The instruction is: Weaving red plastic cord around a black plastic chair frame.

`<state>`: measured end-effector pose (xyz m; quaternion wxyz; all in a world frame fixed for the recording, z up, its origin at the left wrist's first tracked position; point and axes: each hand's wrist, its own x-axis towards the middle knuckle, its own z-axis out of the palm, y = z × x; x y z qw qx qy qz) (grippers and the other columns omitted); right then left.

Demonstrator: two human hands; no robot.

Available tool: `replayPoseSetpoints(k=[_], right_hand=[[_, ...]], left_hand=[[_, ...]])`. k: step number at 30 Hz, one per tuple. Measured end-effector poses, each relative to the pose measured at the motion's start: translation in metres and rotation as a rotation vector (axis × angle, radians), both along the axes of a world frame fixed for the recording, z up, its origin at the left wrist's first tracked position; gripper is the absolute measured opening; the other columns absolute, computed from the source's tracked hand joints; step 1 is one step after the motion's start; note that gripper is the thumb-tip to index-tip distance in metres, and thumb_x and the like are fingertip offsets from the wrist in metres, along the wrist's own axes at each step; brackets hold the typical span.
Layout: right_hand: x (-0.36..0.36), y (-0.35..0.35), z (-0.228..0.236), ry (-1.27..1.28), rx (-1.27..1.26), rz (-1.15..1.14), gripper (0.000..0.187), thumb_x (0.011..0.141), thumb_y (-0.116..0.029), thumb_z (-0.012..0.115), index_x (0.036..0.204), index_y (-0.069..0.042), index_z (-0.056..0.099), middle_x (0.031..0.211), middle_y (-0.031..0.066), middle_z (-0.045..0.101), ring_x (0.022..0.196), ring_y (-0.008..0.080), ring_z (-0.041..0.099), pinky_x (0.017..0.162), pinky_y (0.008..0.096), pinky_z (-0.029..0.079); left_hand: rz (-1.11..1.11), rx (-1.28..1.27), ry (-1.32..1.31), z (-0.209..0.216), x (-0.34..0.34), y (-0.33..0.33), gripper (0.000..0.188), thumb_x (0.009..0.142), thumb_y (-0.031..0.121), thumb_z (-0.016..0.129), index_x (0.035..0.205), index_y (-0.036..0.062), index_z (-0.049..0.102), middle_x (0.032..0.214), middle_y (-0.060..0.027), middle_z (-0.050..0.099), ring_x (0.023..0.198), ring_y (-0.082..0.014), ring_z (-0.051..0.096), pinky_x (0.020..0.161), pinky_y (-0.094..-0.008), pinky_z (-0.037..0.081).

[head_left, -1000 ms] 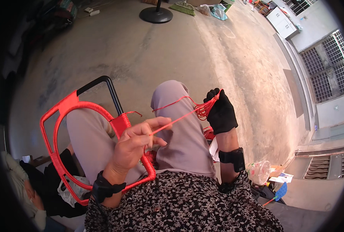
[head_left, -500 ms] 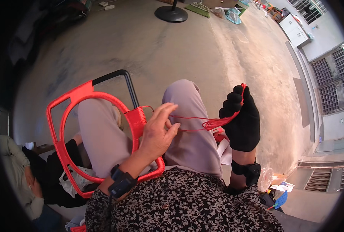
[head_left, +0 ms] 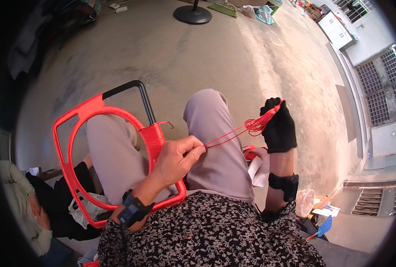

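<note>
My bare left hand pinches a strand of red cord between thumb and fingers, in front of my knee. The red cord runs from there up to a looped bundle in my right hand, which wears a black glove and is closed on it. A rectangular frame with an inner ring, wrapped mostly in red cord, rests over my left thigh. Its upper right corner is bare black tube. A short loose red end sticks out at the edge of the wrapping, beside the tube.
Another person's hands rest at the left. A white plastic bag lies under the frame. Red and white material sits beside my right leg. Ahead stand a round black base and a green broom.
My left hand has closed from spread fingers into a pinch on the cord and moved slightly down. My right hand has turned, and its looped bundle now shows higher.
</note>
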<state>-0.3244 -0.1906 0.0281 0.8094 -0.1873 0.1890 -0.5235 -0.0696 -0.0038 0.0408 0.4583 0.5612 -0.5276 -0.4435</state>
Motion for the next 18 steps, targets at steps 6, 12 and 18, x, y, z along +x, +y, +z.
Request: replayPoseSetpoints(k=[6, 12, 18], right_hand=[[-0.092, -0.076, -0.084, 0.196, 0.13, -0.422, 0.025, 0.099, -0.023, 0.044, 0.107, -0.004, 0.059, 0.11, 0.0132, 0.063, 0.102, 0.0248, 0.06, 0.093, 0.0393, 0.046], [-0.146, -0.088, -0.036, -0.072, 0.23, -0.144, 0.023, 0.097, -0.028, 0.049, 0.087, -0.008, 0.054, 0.083, 0.0043, 0.052, 0.076, 0.0194, 0.049, 0.072, 0.0354, 0.042], [0.017, 0.067, 0.079, 0.957, -0.416, -0.039, 0.035, 0.098, -0.02, 0.044, 0.127, -0.001, 0.053, 0.098, 0.0064, 0.057, 0.085, 0.0155, 0.054, 0.08, 0.0268, 0.043]], left_hand=[[-0.045, 0.032, 0.289, 0.002, 0.018, 0.017, 0.014, 0.092, 0.012, 0.058, 0.088, -0.0006, 0.063, 0.063, 0.0012, 0.056, 0.054, -0.0024, 0.047, 0.049, -0.02, 0.037], [0.313, 0.034, 0.468, 0.02, 0.033, 0.02, 0.016, 0.094, 0.014, 0.056, 0.09, 0.0002, 0.063, 0.058, 0.005, 0.048, 0.047, -0.0013, 0.04, 0.044, -0.0189, 0.031], [0.083, -0.012, 0.167, 0.024, 0.017, 0.023, 0.006, 0.088, 0.004, 0.064, 0.087, -0.0014, 0.066, 0.066, 0.0035, 0.057, 0.056, -0.0007, 0.049, 0.048, -0.0189, 0.037]])
